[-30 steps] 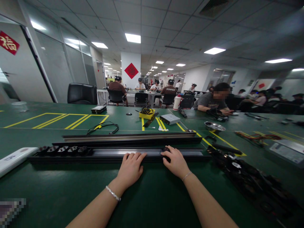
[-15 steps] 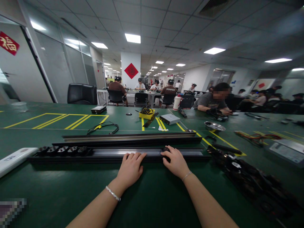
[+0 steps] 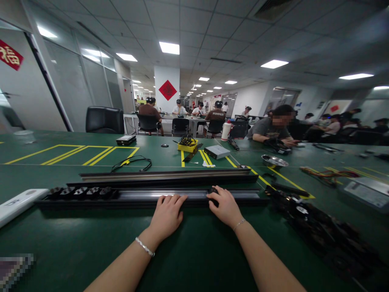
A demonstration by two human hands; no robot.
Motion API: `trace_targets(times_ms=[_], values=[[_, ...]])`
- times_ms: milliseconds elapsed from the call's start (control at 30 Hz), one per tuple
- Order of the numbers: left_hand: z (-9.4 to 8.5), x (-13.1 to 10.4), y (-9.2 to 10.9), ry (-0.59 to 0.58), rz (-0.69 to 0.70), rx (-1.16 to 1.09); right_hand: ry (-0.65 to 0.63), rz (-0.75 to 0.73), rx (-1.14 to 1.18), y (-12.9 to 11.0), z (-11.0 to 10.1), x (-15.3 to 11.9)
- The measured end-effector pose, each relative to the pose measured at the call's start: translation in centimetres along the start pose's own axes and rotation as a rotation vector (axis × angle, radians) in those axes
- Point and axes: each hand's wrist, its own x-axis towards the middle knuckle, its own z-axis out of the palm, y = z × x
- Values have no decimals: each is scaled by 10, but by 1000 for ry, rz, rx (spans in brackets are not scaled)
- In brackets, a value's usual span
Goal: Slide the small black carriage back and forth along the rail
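Observation:
A long black tray with a shiny inner channel [image 3: 133, 195] lies across the green table. Several black round parts [image 3: 80, 192] stand in a row at its left end. My left hand [image 3: 169, 213] rests on the tray's near edge, fingers bent over the rim and holding no visible part. Farther right, my right hand [image 3: 224, 206] has its fingers closed round a small black part [image 3: 212, 190] at the channel, mostly covered by the fingers. A second long black tray [image 3: 170, 176] lies just behind the first.
On the right lies a heap of black parts [image 3: 319, 227], with a metal bowl [image 3: 275, 161] behind it. A white device [image 3: 21, 205] is at the left. A yellow box [image 3: 187, 146] and a person [image 3: 261, 129] are farther back.

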Motion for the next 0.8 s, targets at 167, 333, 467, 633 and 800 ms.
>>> trace_targets(times_ms=[167,333,467,633,800], values=[[0,0,0,-3,-3,5,-15,0,-4,1,-1,1],[0,0,0,-2,-6,9,-16,-1,7,2,0,1],[0,0,0,-17,-9,5,-20,4,12,3,0,1],[0,1,0,-12,-9,-4,-12,20,-2,0,-1,0],[0,1,1,-26,-12,-1,-4,25,-10,0,-1,-1]])
